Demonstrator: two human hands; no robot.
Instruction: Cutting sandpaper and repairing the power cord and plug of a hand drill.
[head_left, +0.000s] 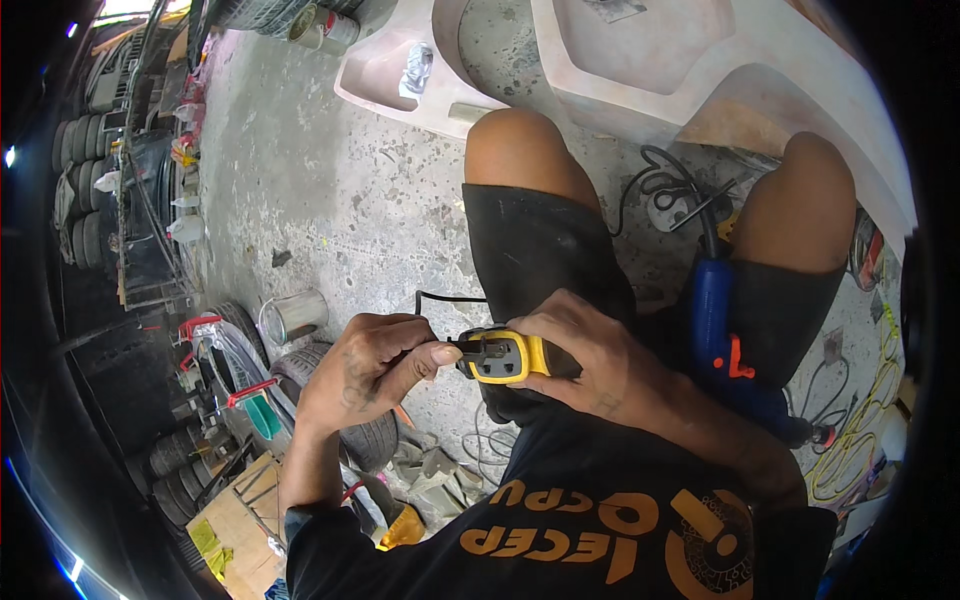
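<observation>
My right hand [590, 345] is wrapped round a yellow and black power tool [538, 358], holding it above my lap with one end toward my left hand. That end shows a yellow rim around a black face with metal fittings. My left hand [385, 365] is closed in a pinch right at this end, thumb tip against a small dark piece I cannot make out. A thin black bent line [450, 297], cord or rod, sticks out beyond my left fingers. Across my right thigh lies a blue power tool [711, 315] with an orange-red lever.
Large pale moulded panels [640, 110] lie beyond my knees. A black cable [650, 185] loops between them. Tires [370, 440] and a metal can [300, 315] stand at left, near a rack [130, 190]. A yellow cord [860, 430] trails at right over the speckled concrete floor [290, 180].
</observation>
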